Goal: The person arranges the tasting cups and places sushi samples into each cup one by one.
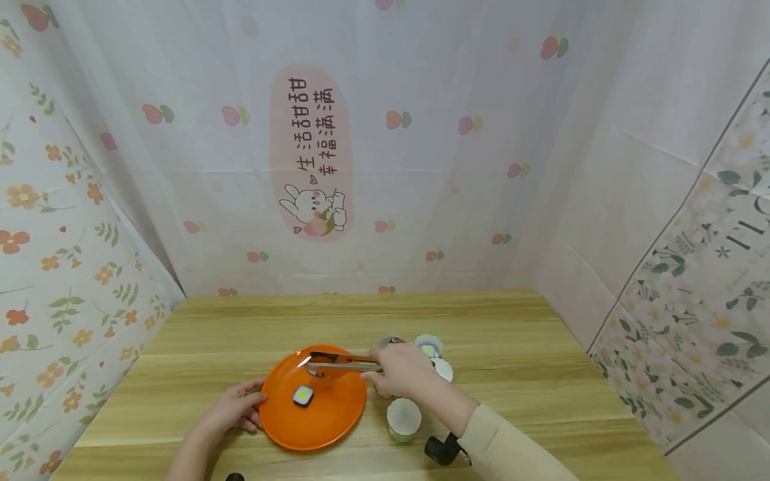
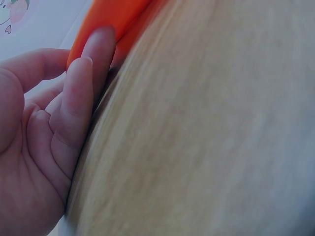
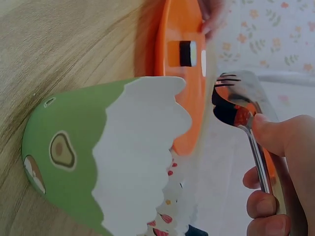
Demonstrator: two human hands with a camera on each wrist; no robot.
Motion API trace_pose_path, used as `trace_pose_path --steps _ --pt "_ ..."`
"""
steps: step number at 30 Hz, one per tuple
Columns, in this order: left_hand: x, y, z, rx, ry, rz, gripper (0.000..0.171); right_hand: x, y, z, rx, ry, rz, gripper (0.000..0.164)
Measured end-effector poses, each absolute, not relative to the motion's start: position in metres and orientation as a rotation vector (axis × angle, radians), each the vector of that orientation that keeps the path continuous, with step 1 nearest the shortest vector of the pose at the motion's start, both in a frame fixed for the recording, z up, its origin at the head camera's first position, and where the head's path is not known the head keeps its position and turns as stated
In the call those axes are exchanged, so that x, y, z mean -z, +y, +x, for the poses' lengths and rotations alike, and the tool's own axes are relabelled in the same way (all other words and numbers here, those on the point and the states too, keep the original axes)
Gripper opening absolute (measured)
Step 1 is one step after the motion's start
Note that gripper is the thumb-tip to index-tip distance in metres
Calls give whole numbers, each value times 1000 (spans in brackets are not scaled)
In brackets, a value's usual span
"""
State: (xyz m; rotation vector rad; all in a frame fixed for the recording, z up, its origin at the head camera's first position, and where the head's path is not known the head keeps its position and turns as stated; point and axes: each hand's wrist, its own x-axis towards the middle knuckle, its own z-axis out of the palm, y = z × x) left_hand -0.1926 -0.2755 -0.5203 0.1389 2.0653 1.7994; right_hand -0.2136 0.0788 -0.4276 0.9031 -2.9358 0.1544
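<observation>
My left hand pinches the left rim of a round orange plate, thumb above and fingers below. On the plate lies a sushi roll with a white top, yellow centre and black side. With my right hand I hold metal tongs over the plate's far right part. In the right wrist view, one tip of the tongs is fork-shaped, the other spoon-like. Between those tips sits another black-sided sushi roll with a red-orange topping. Whether it touches the plate is hard to tell.
Right of the plate stands a green paper cup with a scalloped white rim and avocado prints. Farther back are more paper cups, one with a sushi piece inside, another partly behind my right hand. A black object lies near my right forearm.
</observation>
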Motion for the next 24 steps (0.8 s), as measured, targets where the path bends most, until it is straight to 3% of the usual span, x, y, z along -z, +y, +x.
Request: trace_pose_path --steps 15,24 --pt "520 -275 -192 -1796 2066 143 61 419 101 -205 -217 -2912 898 31" --pt "521 -276 -193 -1791 2078 152 61 417 109 -199 -264 -2920 867 42"
